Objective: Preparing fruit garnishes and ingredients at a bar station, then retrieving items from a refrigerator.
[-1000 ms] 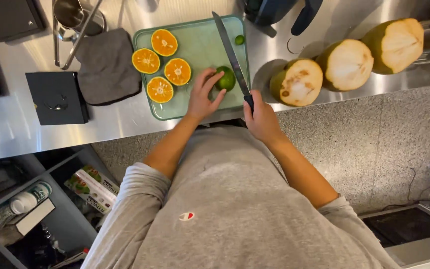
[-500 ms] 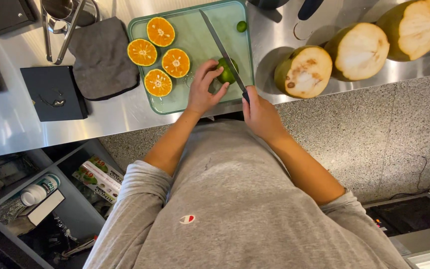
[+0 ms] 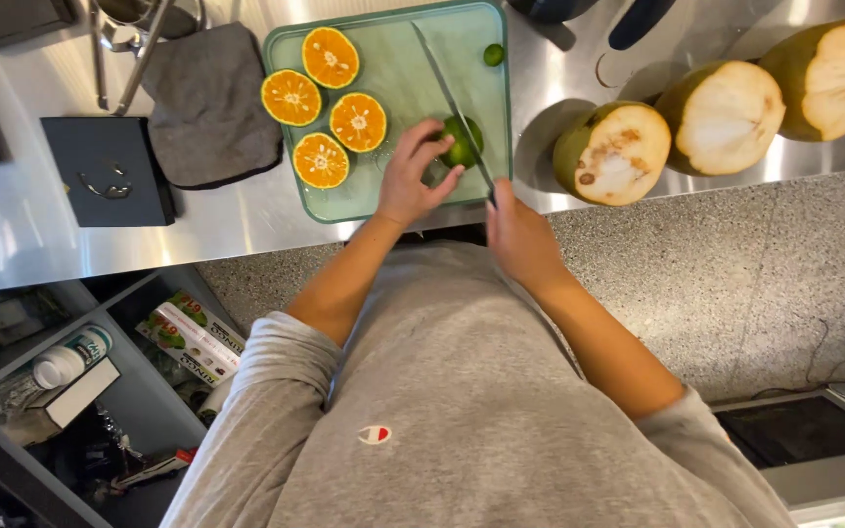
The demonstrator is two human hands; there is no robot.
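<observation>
On board (image 3: 393,200), near edge: your left hand (image 3: 413,181) curled over lime (image 3: 462,142), pinning it; right hand (image 3: 515,230) closed around knife (image 3: 452,98), blade across lime. Orange halves (image 3: 325,88) left, cut-side up.

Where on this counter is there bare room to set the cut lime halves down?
Bare steel counter lies between the grey cloth and the pale green cutting board. The board's top right, near the small green lime piece, is also free. Its left is crowded with four orange halves; three cut coconuts fill the right.

Steel counter (image 3: 246,220), cutting board (image 3: 393,68), cloth (image 3: 209,108), coconuts (image 3: 726,112)
</observation>
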